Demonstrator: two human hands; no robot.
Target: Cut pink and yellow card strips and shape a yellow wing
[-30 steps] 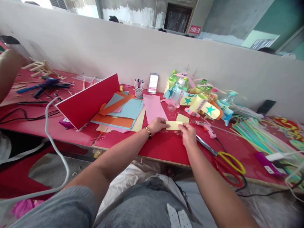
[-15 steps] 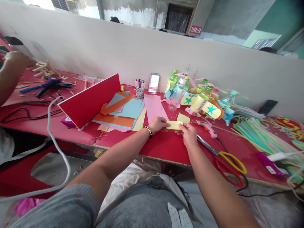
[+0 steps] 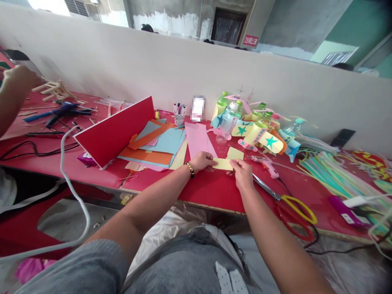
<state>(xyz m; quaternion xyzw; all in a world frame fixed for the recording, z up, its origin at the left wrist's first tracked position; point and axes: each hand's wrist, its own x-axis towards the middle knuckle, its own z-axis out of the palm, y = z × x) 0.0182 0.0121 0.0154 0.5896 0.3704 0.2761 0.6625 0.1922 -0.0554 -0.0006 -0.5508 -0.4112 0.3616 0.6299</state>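
A small strip of yellow paper [image 3: 223,164] is stretched level between my two hands, just above the red table. My left hand [image 3: 203,161], with a beaded bracelet at the wrist, pinches its left end. The right end is gripped between the thumb and fingers of my right hand [image 3: 243,172]. Beyond the strip lies another yellow paper piece [image 3: 235,153]. Pink paper sheets [image 3: 196,139] spread out past my left hand. To the right of my right hand rest a pink glue gun [image 3: 267,166] and large scissors [image 3: 286,201] with red and yellow handles.
Coloured paper sheets [image 3: 159,143] lie before an upright red board [image 3: 119,132]. Bottles with paper wings [image 3: 260,126] stand at the back, beside a phone [image 3: 197,109] and a pen cup [image 3: 179,118]. Pastel strips [image 3: 333,175] cover the right. At far left shows another person's hand [image 3: 21,79].
The whole view has shifted slightly. My hands keep the same hold on the yellow strip, which looks slightly more tilted. The other person's hand at far left has moved a little.
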